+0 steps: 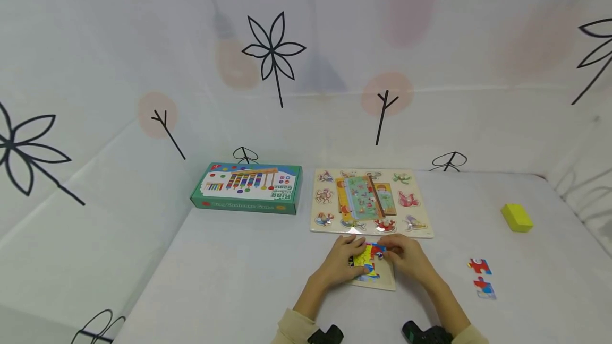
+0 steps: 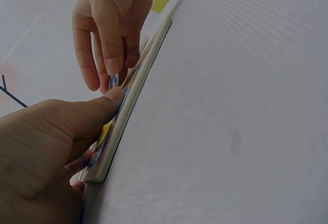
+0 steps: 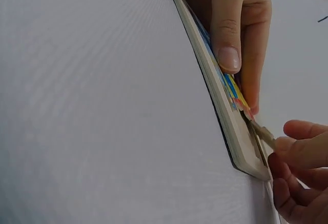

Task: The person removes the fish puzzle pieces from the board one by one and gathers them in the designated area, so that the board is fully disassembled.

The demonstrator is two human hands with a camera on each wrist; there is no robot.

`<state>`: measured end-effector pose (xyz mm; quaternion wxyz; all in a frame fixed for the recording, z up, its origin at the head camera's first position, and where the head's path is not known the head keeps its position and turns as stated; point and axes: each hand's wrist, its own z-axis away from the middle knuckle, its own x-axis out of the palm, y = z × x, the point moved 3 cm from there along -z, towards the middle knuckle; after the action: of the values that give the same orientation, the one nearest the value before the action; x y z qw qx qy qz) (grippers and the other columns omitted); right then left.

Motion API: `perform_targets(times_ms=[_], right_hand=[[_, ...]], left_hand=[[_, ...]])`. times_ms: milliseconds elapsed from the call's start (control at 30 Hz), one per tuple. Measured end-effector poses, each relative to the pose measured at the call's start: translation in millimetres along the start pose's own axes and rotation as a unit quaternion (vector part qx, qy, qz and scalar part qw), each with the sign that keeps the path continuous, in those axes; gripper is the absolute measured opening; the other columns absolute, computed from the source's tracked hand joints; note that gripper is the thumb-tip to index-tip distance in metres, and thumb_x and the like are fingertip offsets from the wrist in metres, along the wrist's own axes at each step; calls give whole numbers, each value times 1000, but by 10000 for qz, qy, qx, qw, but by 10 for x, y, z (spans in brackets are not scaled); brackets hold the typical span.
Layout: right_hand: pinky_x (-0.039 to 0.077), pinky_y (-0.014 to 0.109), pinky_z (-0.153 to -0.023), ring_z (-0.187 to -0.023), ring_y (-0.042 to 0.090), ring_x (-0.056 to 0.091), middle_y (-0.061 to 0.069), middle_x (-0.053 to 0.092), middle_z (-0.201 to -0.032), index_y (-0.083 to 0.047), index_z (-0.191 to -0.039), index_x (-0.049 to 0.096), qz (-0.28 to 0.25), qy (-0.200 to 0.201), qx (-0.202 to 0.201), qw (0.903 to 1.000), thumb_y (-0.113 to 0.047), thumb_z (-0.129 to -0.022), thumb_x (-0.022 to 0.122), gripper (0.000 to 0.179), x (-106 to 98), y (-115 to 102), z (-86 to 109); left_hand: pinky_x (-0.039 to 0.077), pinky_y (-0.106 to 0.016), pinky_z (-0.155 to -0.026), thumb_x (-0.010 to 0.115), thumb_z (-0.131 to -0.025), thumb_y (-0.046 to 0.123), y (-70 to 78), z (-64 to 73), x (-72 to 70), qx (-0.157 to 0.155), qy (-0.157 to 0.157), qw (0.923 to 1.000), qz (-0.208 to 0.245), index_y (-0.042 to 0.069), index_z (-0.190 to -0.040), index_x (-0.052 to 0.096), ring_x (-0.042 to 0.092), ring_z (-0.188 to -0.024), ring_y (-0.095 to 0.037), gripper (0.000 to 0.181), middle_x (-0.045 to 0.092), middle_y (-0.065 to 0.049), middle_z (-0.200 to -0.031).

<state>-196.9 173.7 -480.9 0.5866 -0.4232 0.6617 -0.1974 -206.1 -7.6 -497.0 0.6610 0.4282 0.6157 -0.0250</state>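
Pressing on the puzzle [image 1: 386,275], the left hand [image 1: 343,260] is not clenched, its thumb apart from its fingers. The right hand [image 1: 408,256] pinches a piece [image 3: 264,136] between finger and thumb, tilted, by the puzzle's back right corner. The puzzle lies on the table [image 1: 239,269], just in front of the big board [image 1: 400,210]. That board is near the table's back edge, with flat, bright things [image 1: 365,198] on top. A green box [image 1: 248,187] sits at the back left corner. Two loose pieces [image 1: 479,266] and a yellow block [image 1: 517,218] lie toward the right edge.
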Motion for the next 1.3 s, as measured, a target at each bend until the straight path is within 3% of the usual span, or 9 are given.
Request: perform_targets(times_ms=[233,500,700,833,1000,1133,1300], right_hand=[[56,30,-73,-82,25,65,19,66,-104,7,-101,68,139,229,-142,9995,13,-73,70,28,12,-3,-1],[57,33,-73,-84,29,65,18,67,-99,7,-101,67,-150,466,-454,9978,16,-73,69,29,17,-16,20],[55,23,-72,-80,15,64,15,67,-95,6,-97,68,-213,628,-738,9951,15,-70,71,29,26,-25,33],[53,18,-74,-83,8,64,14,69,-96,4,-94,70,-229,669,-698,9951,13,-70,73,26,26,-17,25],[55,21,-74,-81,13,65,17,68,-96,5,-96,69,-328,571,-613,9959,12,-71,72,26,15,-3,17],[55,21,-73,-79,16,65,17,68,-97,7,-99,67,-421,426,-334,9976,9,-73,73,26,-9,34,2],[55,21,-71,-76,11,63,15,68,-95,6,-102,67,-418,215,3,9989,2,-76,74,28,-29,83,-10]], left_hand=[[24,-41,-113,71,-84,31,-2,-5,2,-49,-8,10000,-31,7,-131,56,37,-134,-22,55,49,0,-140],[24,-42,-113,72,-83,31,2,6,-3,-32,61,10000,40,7,-129,57,38,-134,-23,54,50,-1,-139],[26,-41,-113,71,-83,31,0,6,0,36,72,10000,7,7,-129,57,38,-134,-23,54,50,-1,-139],[26,-41,-112,71,-83,31,-1,4,4,22,63,10000,-18,7,-129,57,38,-134,-23,54,50,-1,-139],[26,-41,-113,72,-83,30,11,1,-2,-62,46,10000,33,7,-129,57,38,-134,-23,54,50,0,-139],[27,-41,-112,72,-83,31,14,-1,-4,-57,68,9999,50,8,-129,57,38,-134,-23,54,50,0,-139],[26,-40,-112,71,-83,31,4,-5,9,-74,29,10000,9,8,-129,57,37,-134,-22,53,49,1,-140]])
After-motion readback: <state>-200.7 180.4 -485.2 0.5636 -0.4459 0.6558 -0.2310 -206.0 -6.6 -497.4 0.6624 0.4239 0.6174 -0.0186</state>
